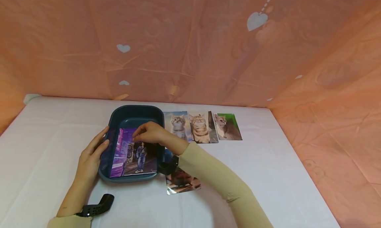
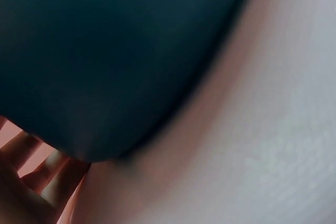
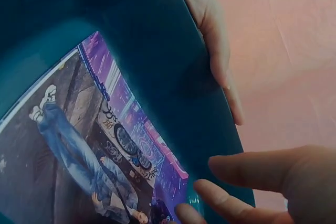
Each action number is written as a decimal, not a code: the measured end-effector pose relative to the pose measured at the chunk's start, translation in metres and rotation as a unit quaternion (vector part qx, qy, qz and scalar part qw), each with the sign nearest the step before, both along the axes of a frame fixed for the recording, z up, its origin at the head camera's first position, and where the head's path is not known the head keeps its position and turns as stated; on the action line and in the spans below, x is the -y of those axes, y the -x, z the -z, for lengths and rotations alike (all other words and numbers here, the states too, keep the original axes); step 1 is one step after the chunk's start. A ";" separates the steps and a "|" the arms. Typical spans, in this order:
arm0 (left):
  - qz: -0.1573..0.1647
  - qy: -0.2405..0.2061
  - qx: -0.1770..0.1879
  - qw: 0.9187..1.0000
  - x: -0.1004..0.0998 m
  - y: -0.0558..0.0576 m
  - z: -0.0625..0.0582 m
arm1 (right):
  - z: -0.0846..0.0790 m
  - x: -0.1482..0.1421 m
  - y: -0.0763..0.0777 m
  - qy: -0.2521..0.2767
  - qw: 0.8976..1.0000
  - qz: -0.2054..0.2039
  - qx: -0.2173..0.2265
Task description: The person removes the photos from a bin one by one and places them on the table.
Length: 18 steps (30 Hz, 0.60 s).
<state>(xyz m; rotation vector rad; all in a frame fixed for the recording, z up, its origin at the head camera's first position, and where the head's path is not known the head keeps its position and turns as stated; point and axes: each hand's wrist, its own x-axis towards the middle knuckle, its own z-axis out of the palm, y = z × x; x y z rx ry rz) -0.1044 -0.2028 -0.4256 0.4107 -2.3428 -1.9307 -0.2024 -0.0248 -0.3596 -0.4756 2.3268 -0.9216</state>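
Note:
A deep dark-teal plastic tray stands on the white table. Inside it lie a purple city picture card and, overlapping that, a card of a person in blue jeans. My left hand rests along the tray's left outer side, its fingers extended against the wall; in the left wrist view its fingers show beside the tray wall. My right hand is over the inside of the tray, fingertips close to the cards' upper edge. In the right wrist view a gap shows between its thumb and forefinger.
Right of the tray, a row holds a grey kitten card, a striped kitten card and a cat card with green background. Another card lies partly under the right forearm. An orange cloth hangs behind the table.

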 end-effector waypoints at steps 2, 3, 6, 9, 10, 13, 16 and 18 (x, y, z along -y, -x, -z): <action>0.000 -0.001 -0.002 1.000 0.000 0.000 0.000 | 0.000 0.001 0.001 -0.001 1.000 0.000 0.004; 0.000 -0.001 -0.003 1.000 0.000 0.000 0.000 | 0.001 0.002 0.001 0.000 1.000 0.000 0.007; 0.000 -0.002 -0.003 1.000 0.000 0.000 -0.001 | 0.002 0.003 0.002 -0.002 1.000 0.000 0.012; -0.001 -0.004 -0.003 1.000 -0.001 -0.001 -0.001 | 0.005 0.005 0.003 -0.014 1.000 -0.002 0.004; -0.001 -0.005 -0.003 1.000 -0.001 -0.001 -0.001 | 0.006 0.006 0.004 -0.019 1.000 -0.002 0.000; 0.000 -0.005 -0.004 1.000 -0.001 -0.001 -0.002 | 0.008 0.007 0.004 -0.031 0.999 -0.003 -0.007; 0.000 -0.001 -0.006 1.000 -0.001 -0.001 -0.002 | 0.010 0.008 0.005 -0.033 0.999 -0.002 -0.006; 0.001 0.001 -0.006 1.000 -0.001 -0.001 -0.003 | 0.011 0.009 0.006 -0.036 0.999 -0.004 -0.008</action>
